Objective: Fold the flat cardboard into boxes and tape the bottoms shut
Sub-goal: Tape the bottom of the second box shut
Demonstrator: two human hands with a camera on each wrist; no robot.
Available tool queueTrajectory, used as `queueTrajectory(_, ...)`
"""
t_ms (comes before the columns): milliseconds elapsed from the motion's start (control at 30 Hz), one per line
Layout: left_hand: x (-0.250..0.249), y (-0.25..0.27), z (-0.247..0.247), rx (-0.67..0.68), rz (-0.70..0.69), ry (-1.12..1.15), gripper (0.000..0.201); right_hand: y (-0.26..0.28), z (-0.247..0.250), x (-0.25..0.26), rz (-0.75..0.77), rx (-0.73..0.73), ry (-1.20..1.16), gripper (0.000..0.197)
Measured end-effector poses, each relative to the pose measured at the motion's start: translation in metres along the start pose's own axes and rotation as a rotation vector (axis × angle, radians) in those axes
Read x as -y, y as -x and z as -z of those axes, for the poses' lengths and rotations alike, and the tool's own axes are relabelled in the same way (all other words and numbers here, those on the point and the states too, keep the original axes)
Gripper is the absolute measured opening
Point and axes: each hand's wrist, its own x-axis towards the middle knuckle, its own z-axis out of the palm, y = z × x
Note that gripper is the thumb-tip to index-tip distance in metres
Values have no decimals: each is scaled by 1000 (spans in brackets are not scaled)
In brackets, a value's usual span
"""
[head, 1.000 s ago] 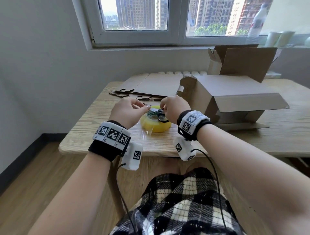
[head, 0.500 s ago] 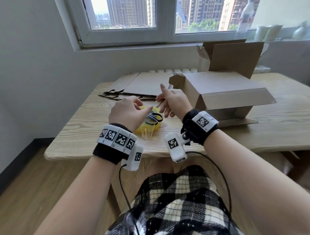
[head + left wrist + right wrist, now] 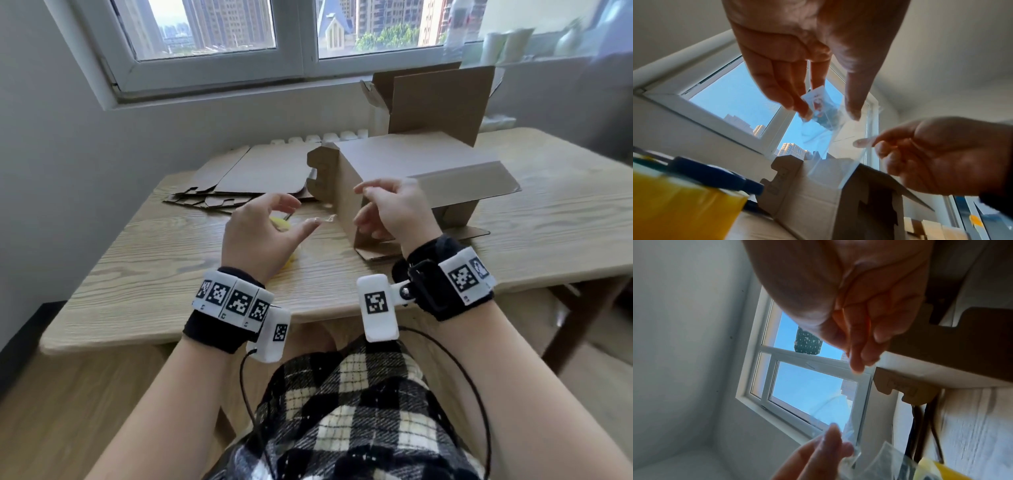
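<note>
A short strip of clear tape (image 3: 830, 129) stretches in the air between my hands. My left hand (image 3: 305, 212) holds one end between thumb and fingertips (image 3: 804, 113), and my right hand (image 3: 361, 195) pinches the other end, seen close up on its fingertips (image 3: 857, 365). Both hover just left of the folded cardboard box (image 3: 411, 164), which lies on its side on the table. The yellow tape roll (image 3: 674, 204) sits under my left hand with blue-handled scissors (image 3: 715, 177) on it, mostly hidden in the head view.
A stack of flat cardboard (image 3: 246, 178) lies at the back left of the wooden table (image 3: 154, 274). A second box with raised flaps (image 3: 438, 99) stands behind the first, under the window. My lap is against the near table edge.
Both hands have lifted off the tape roll and scissors. They moved up and right toward the box, with a cut strip of tape now held between them.
</note>
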Motion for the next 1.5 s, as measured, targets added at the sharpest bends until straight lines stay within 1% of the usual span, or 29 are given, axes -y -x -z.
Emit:
queueTrajectory(100,-5,1,-9,-49,-18,-28,37,7,-2,-1,-59,89,44,27)
queueTrajectory(167,-12,2,-15,-69,-54,-47,36,10,-6,-3,-65,119,89,27)
queueTrajectory(200,-15,3,-18,-71,-77,-64,36,11,-8,-4,-73,121,73,22)
queueTrajectory(267,-19,3,-22,-66,-120,-97,36,12,-8,-7,-73,107,-38,8)
queueTrajectory(300,-21,3,-24,-66,-138,-111,36,11,-6,-8,-61,91,-93,10)
queueTrajectory(367,-23,3,-28,-63,-168,-133,36,11,-3,-11,-38,60,-138,20)
queueTrajectory(467,-26,3,-34,-26,-185,-119,39,11,5,-11,-8,30,-148,24)
queueTrajectory(533,-25,2,-37,26,-187,-40,37,8,14,-10,2,-15,-184,24)
queueTrajectory(567,-24,2,-38,59,-171,46,34,6,21,-12,15,-46,-183,22)
queueTrajectory(633,-22,2,-39,122,-94,281,25,2,33,-16,53,-79,-138,20)
queueTrajectory(700,-21,3,-40,133,-29,461,17,2,40,-23,122,-75,-95,21)
queueTrajectory(733,-20,3,-40,119,-10,509,15,3,41,-26,161,-85,-83,21)
queueTrajectory(800,-20,3,-42,78,5,549,21,6,42,-31,221,-132,-102,19)
queueTrajectory(900,-23,4,-44,46,-29,539,32,10,43,-38,250,-167,-167,16)
queueTrajectory(1000,-25,5,-43,17,-66,499,34,16,44,-45,284,-201,-155,18)
queueTrajectory(1100,-18,5,-37,11,-61,447,33,19,55,-48,327,-284,-155,21)
queueTrajectory(1200,-10,4,-29,85,-37,506,35,20,67,-46,371,-268,-81,21)
queueTrajectory(1300,-10,7,-25,115,-56,527,33,20,73,-43,429,-288,30,18)
queueTrajectory(1400,-12,8,-24,106,-74,519,32,18,77,-44,455,-319,119,17)
queueTrajectory(1500,-13,5,-25,55,-77,509,33,15,78,-48,463,-348,188,17)
